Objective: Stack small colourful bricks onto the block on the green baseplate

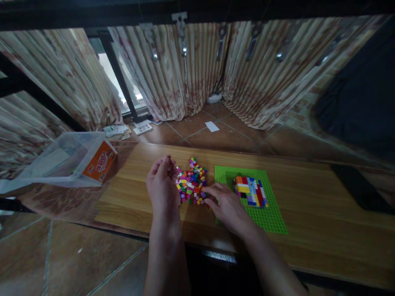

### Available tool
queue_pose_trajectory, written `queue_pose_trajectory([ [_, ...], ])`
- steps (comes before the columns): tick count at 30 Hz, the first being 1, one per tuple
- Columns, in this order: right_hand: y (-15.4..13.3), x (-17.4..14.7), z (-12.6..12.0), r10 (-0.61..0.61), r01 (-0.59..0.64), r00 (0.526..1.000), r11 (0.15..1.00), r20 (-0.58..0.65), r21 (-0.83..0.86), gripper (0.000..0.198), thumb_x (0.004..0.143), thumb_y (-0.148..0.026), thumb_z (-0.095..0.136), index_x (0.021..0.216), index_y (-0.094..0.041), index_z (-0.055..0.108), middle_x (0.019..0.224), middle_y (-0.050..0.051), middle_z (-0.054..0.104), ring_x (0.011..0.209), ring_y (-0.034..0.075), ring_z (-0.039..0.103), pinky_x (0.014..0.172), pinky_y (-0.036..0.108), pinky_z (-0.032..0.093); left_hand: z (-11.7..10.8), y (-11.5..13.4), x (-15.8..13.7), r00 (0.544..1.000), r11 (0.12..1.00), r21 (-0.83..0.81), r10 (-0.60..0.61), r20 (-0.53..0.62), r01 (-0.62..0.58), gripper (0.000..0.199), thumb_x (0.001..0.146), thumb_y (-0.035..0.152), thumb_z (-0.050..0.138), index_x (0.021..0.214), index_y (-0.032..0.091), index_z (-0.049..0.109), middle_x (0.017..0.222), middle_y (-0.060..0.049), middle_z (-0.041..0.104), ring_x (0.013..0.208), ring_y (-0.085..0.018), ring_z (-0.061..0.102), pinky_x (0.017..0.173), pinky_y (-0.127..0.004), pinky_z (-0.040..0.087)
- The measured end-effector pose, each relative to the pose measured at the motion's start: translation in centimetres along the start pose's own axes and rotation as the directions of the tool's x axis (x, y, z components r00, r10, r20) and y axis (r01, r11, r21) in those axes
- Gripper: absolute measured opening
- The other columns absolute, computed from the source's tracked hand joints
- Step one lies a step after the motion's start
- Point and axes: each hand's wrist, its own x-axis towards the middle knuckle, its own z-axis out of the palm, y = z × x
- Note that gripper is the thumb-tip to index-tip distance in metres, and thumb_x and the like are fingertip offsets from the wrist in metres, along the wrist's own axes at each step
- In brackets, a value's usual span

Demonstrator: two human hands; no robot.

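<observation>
A heap of small colourful building bricks point(191, 185) lies on the wooden table between my hands. At its left edge is my left hand point(163, 179), fingers curled in and thumb and fingertips drawn together; anything between them is hidden. My right hand point(226, 205) reaches over the near left part of the green baseplate point(274, 218), its thumb and fingers apart at the right side of the heap. On that baseplate sits a block built of multicoloured bricks point(251, 191), with red, yellow, white and blue rows, just beyond my right hand.
A clear plastic bin point(61, 164) with an orange label stands left of the wooden tabletop point(129, 185). A flat black object point(361, 187) lies at the right. Papers point(142, 128) are on the tiled floor by the curtains point(173, 82). A dark-clothed shape point(361, 90) fills the upper right.
</observation>
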Motion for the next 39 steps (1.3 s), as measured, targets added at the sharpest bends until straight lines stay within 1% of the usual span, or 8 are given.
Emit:
queue_pose_trajectory([
  [9,-0.2,1.2,1.1,0.026,-0.026,0.999,1.0,0.022,0.007,0.015,0.087,-0.016,0.056,0.094,-0.022,0.068,0.096,0.006,0.06,0.096,0.02,0.054,0.087,0.033,0.043,0.1,-0.1,0.2,1.0,0.999,0.031,0.014,-0.002,-0.014,0.022,0.059,0.025,0.074,0.073,0.014,0.062,0.065,0.004,0.057,0.053,-0.004,0.049,0.051,-0.017,0.038],
  [13,-0.7,0.8,-0.1,-0.015,0.027,0.997,0.984,-0.072,0.177,0.012,0.086,-0.016,0.056,0.093,-0.02,0.065,0.097,0.005,0.063,0.094,0.018,0.058,0.086,0.031,0.044,0.2,-0.1,0.3,1.0,1.0,0.016,0.02,0.0,-0.02,0.021,0.057,0.022,0.074,0.071,0.014,0.061,0.065,0.004,0.057,0.054,-0.004,0.05,0.051,-0.016,0.039],
  [17,-0.2,0.1,-1.8,0.098,-0.016,0.979,0.91,-0.177,0.414,0.012,0.085,-0.019,0.056,0.092,-0.022,0.065,0.086,0.001,0.068,0.079,0.014,0.063,0.076,0.027,0.048,0.4,-0.2,0.3,1.0,1.0,0.025,-0.002,0.019,0.001,0.021,0.055,0.022,0.075,0.07,0.014,0.062,0.065,0.003,0.057,0.055,-0.004,0.05,0.051,-0.015,0.039],
  [21,2.4,-0.7,-3.9,0.286,-0.061,0.906,0.817,-0.311,0.574,0.014,0.078,-0.027,0.063,0.089,-0.021,0.067,0.082,0.001,0.07,0.074,0.015,0.064,0.07,0.028,0.051,0.4,-0.2,0.3,1.0,1.0,0.007,-0.022,0.005,0.022,0.022,0.053,0.02,0.076,0.07,0.013,0.063,0.064,0.003,0.058,0.054,-0.004,0.05,0.05,-0.015,0.04],
  [24,5.1,-1.4,-5.6,0.47,-0.114,0.779,0.757,-0.415,0.643,0.024,0.071,-0.034,0.068,0.088,-0.018,0.07,0.083,0.004,0.07,0.072,0.017,0.065,0.066,0.03,0.052,0.3,-0.2,0.3,0.999,0.999,0.015,-0.03,0.012,0.03,0.022,0.054,0.02,0.076,0.071,0.013,0.064,0.065,0.003,0.059,0.054,-0.004,0.051,0.05,-0.015,0.041],
  [29,8.1,-2.7,-7.3,0.601,-0.396,0.688,0.781,-0.407,0.483,0.025,0.069,-0.031,0.066,0.088,-0.016,0.074,0.08,0.006,0.073,0.071,0.019,0.066,0.068,0.032,0.052,0.4,-0.1,0.4,0.999,0.999,0.019,-0.037,0.017,0.037,0.019,0.055,0.018,0.074,0.07,0.013,0.063,0.063,0.003,0.058,0.053,-0.004,0.051,0.05,-0.014,0.042],
  [34,8.3,-2.8,-6.8,0.549,-0.462,0.746,0.834,-0.377,0.301,0.021,0.074,-0.027,0.062,0.089,-0.017,0.073,0.082,0.006,0.073,0.072,0.018,0.066,0.069,0.032,0.052,0.7,-0.2,0.1,0.999,0.999,0.02,-0.039,0.017,0.039,0.017,0.056,0.016,0.074,0.068,0.013,0.063,0.062,0.003,0.058,0.053,-0.004,0.05,0.05,-0.013,0.042],
  [39,7.7,-2.2,-6.3,0.534,-0.494,0.753,0.845,-0.385,0.206,0.019,0.075,-0.022,0.063,0.091,-0.016,0.072,0.08,0.006,0.072,0.07,0.017,0.066,0.069,0.031,0.051,0.6,-0.3,0.2,0.998,0.999,0.02,-0.051,0.025,0.051,0.017,0.056,0.016,0.074,0.068,0.013,0.062,0.062,0.003,0.059,0.054,-0.004,0.051,0.05,-0.013,0.043],
])
